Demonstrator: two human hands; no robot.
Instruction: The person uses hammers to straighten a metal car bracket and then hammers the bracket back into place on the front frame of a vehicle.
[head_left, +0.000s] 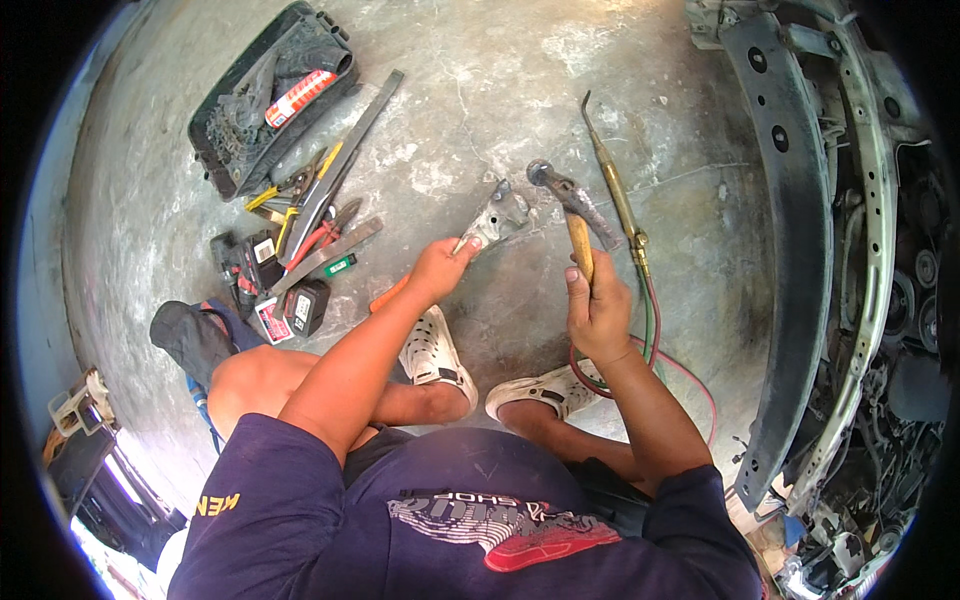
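Note:
My left hand (445,268) is closed around one end of a small, bent, dull-metal bracket (497,216), which has a hole in it. The bracket's far end points up and to the right, close to the concrete floor. In my right hand (601,308) is a hammer, gripped by its wooden handle (580,243). The dark steel hammer head (572,190) is held to the right of the bracket, apart from it. Just right of the hammer lies a brass gas torch (620,190) with a thin bent tip.
Red and green hoses (652,310) run from the torch past my right shoe. At the left are a black tub (225,165) with a spray can (300,98), long metal bars (355,140), pliers (325,232), a cordless drill (240,262) and a battery (305,303). Vehicle front bodywork (785,260) stands at right.

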